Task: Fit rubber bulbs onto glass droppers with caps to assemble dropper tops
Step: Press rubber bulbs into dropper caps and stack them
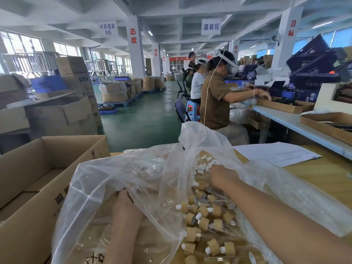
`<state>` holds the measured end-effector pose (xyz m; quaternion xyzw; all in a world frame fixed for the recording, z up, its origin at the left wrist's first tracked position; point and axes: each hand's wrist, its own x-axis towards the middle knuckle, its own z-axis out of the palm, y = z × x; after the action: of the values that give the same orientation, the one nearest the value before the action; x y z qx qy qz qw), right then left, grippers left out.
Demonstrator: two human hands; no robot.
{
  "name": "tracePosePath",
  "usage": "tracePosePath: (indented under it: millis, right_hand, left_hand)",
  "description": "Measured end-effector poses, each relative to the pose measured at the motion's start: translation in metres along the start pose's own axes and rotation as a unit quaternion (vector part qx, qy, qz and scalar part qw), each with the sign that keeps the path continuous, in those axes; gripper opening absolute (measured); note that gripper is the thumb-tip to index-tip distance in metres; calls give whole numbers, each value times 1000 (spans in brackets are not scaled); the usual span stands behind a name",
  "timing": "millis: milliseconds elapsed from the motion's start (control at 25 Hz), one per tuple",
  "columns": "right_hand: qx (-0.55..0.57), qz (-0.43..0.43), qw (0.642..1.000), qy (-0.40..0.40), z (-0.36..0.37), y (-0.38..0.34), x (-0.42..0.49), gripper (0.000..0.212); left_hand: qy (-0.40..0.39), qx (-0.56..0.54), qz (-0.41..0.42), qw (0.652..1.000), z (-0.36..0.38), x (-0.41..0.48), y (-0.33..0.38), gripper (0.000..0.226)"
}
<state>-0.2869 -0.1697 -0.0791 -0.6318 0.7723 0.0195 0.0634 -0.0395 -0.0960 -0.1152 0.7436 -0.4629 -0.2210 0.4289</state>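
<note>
One head view covered it all. A yellow wooden bench (323,180) ran across the lower frame, draped with a crumpled clear plastic bag (137,174). An open cardboard box (28,178) stood at 9 o'clock of the bag, and a printed sheet of paper (276,153) lay at 2 o'clock.

Beyond stretched a hall with a green floor (142,115), stacked cartons (76,77) at 10 o'clock, and seated workers (215,96) at a pale blue bench (304,128) at 2 o'clock.

Loose white rubber bulbs (202,165) lay in the bag's mouth. Capped droppers (203,212), tan caps with white bulbs showing, lay heaped at 6 o'clock of them.

The right hand (223,174) reached into the bulbs with its fingers buried, so their grasp could not be told. The left hand (124,194) went under the plastic, its fingers likewise hidden. The glass tubes barely showed through the glare.
</note>
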Motion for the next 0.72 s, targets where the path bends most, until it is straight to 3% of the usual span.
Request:
tracePosePath:
  millis: [80, 160, 320, 440, 600, 720]
  right_hand:
    - [20, 7, 1000, 1, -1, 1, -2, 37]
    - [59, -3, 998, 20, -5, 2, -8, 37]
    - [225, -71, 970, 57, -19, 6, -25, 6]
    - [364, -94, 926, 31, -33, 12, -47, 14]
    - [469, -127, 874, -21, -46, 22, -83, 15]
    - [492, -173, 853, -23, -55, 23, -102, 11]
  left_hand:
    - [46, -58, -18, 997, -3, -4, 3, 19]
    - [100, -91, 19, 991, -6, -9, 5, 5]
    - [206, -190, 109, 954, -5, -19, 12, 13]
    - [250, -249, 193, 915, -4, -25, 20, 19]
    - [178, -237, 266, 917, 2, -45, 32, 19]
    - [35, -183, 342, 921, 25, -73, 38, 27]
